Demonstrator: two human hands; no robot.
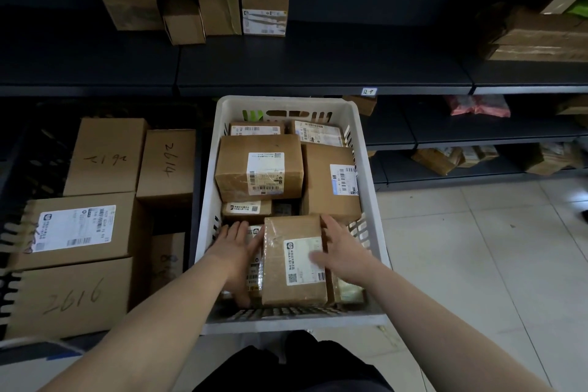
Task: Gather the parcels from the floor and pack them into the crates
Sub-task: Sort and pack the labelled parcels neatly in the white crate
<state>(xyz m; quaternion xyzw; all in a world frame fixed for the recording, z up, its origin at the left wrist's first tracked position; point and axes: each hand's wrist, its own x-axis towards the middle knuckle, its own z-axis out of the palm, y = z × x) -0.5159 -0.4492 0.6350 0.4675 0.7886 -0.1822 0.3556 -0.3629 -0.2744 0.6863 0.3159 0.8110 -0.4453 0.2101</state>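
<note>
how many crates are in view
2: a white slotted plastic crate in the centre; a black slotted plastic crate directly left of it. More could be off-frame.

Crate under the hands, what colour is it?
The crate is white, with slotted walls; the head view shows it best.

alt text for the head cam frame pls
A left hand and right hand steady a cardboard parcel at the near end of a white crate full of labelled boxes. A black crate of bigger boxes sits left of it, dark shelves behind.
</note>
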